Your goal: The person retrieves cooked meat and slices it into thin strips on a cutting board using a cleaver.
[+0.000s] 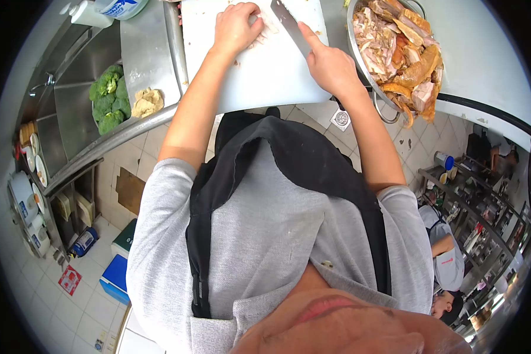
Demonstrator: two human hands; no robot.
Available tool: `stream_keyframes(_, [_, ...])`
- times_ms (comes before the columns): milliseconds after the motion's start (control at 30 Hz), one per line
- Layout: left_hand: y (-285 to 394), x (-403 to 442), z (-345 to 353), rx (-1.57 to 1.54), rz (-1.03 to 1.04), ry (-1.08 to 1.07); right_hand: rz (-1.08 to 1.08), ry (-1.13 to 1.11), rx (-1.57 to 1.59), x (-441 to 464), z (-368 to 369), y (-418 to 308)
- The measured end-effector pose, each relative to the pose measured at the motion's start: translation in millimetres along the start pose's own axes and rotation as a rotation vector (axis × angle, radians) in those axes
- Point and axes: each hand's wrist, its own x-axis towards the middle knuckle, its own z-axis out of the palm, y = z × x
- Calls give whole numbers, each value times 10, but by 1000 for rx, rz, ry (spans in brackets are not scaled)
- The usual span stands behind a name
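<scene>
My right hand point(331, 68) grips a kitchen knife point(293, 28), its index finger stretched along the top of the wide blade. The blade points up and to the left over a white cutting board point(265, 79). My left hand point(236, 28) is curled on the board, fingers bent over some pale cooked meat point(266, 32). Part of that meat is hidden under the hand; thin pieces show to its right, beside the blade but apart from it. Small brown crumbs dot the board. Right of the board stands a metal pot point(364, 65) heaped with torn, brown-skinned cooked poultry point(401, 53).
On the left, broccoli point(110, 97) lies in a steel sink point(71, 127), with a crumpled yellowish cloth point(147, 102) on its edge. White bottles point(91, 13) stand at the top left. Another person point(445, 253) is near shelving point(489, 206) behind on the right.
</scene>
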Motion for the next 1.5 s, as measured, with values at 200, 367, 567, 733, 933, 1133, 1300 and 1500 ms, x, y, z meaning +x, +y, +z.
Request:
stream_keyframes(200, [25, 30, -68, 71, 7, -71, -100, 15, -32, 62, 37, -100])
stream_keyframes(367, [42, 34, -65, 7, 10, -40, -63, -43, -36, 54, -23, -130])
stream_keyframes(567, [-11, 45, -38, 8, -7, -39, -77, -52, -32, 57, -38, -147])
stream_keyframes(733, [-48, 62, -30, 1, 29, -40, -67, -72, -41, 158, 69, -127])
stream_keyframes(933, [-125, 64, 62, -20, 58, 2, -141, 103, 56, 375, 267, -109])
stream_keyframes(1133, [-14, 82, 14, 39, 43, -10, -65, -34, 43, 62, 167, -61])
stream_keyframes(1300, [-169, 71, -33, 121, -50, -155, 14, -145, 90, -181, -82, 9])
stream_keyframes(1500, [-206, -82, -353, 144, -2, -50, 85, 52, 19, -21, 72, 106])
